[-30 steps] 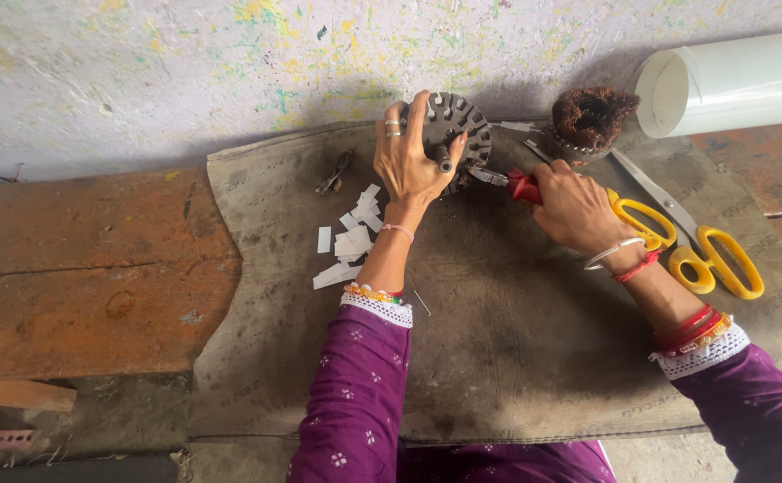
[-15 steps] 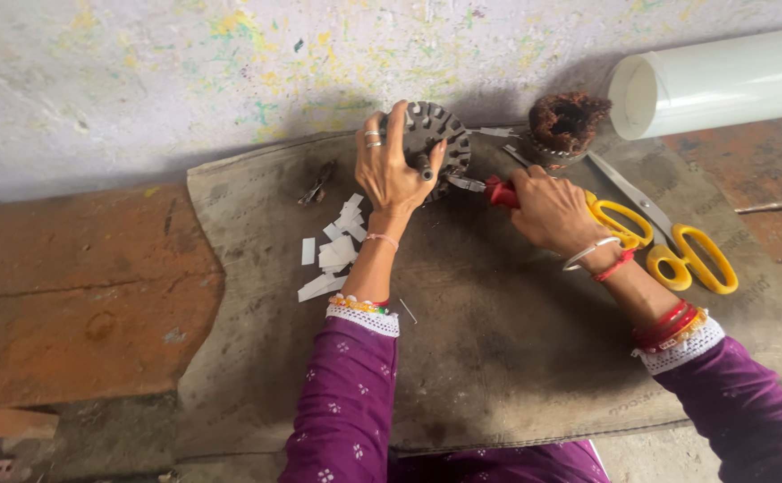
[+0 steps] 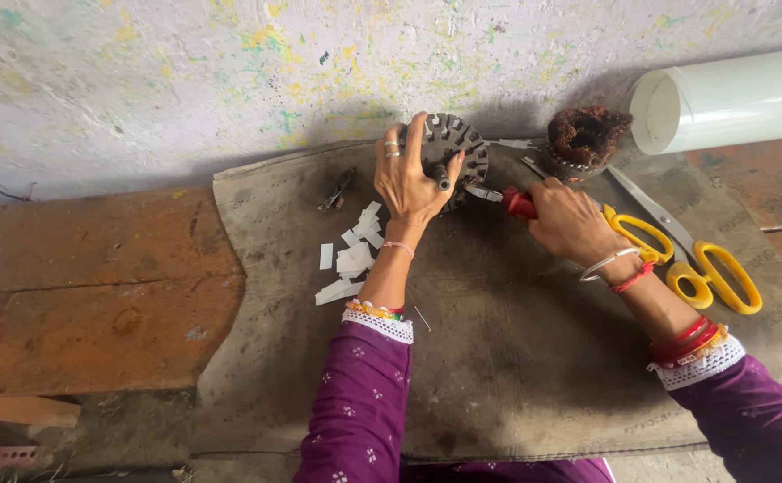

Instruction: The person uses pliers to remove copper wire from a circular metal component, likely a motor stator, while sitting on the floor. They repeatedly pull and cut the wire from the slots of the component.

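My left hand (image 3: pixel 411 179) grips a round dark metal core with slots around its rim (image 3: pixel 455 154), holding it upright on edge against the grey mat (image 3: pixel 498 358). My right hand (image 3: pixel 568 219) is closed around red-handled pliers (image 3: pixel 516 203), whose metal jaws touch the core's right side. A pile of small white paper strips (image 3: pixel 350 259) lies on the mat just left of my left forearm.
Large yellow-handled scissors (image 3: pixel 681 259) lie on the mat right of my right hand. A second core with brown windings (image 3: pixel 585 139) stands behind them. A white rolled sheet (image 3: pixel 731 98) rests against the paint-spattered wall. A worn orange board (image 3: pixel 96 286) lies left of the mat.
The view has shifted a little. Both hands stay on the slotted core and the pliers in the same grip, with the plier jaws at the core's right side.
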